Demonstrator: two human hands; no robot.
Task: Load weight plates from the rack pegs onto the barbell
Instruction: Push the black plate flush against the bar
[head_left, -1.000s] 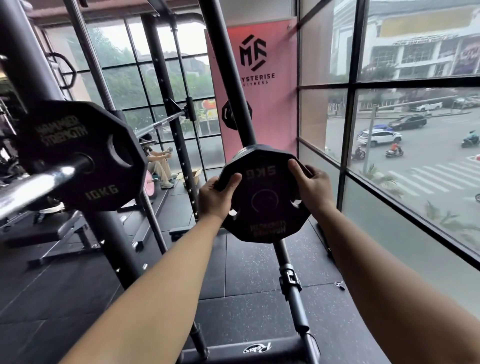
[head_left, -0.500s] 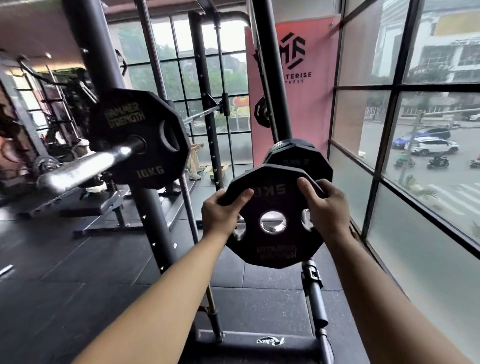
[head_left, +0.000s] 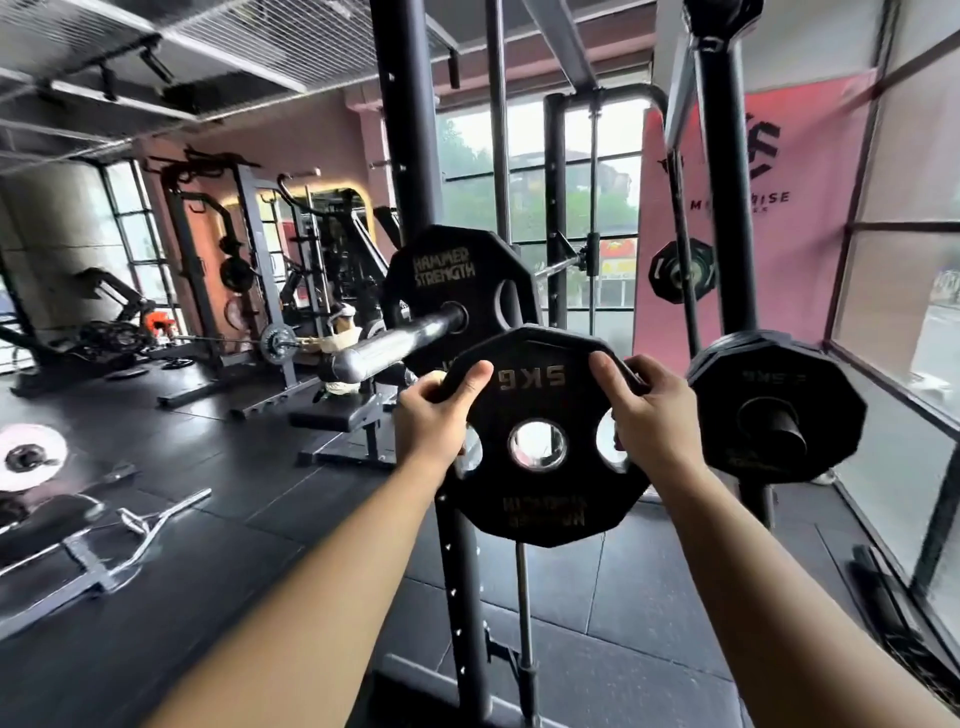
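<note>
One 10 kg plate (head_left: 457, 280) sits on the barbell sleeve (head_left: 389, 348). The left hand (head_left: 434, 421) and right hand (head_left: 654, 415) clamp a 5 kg plate (head_left: 540, 499) off its peg, near the sleeve and not yet threaded. The further plates (head_left: 821, 395) remain racked.

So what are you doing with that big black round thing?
A person is loading a barbell in a gym. Their left hand and right hand grip the top edge of a 5 kg plate, which is held up in the air and sits on no peg. The shiny barbell end is just to its left and already carries a bigger plate. The 5 kg plate is not on the bar yet. Another plate sits on a rack peg at the right.
</note>
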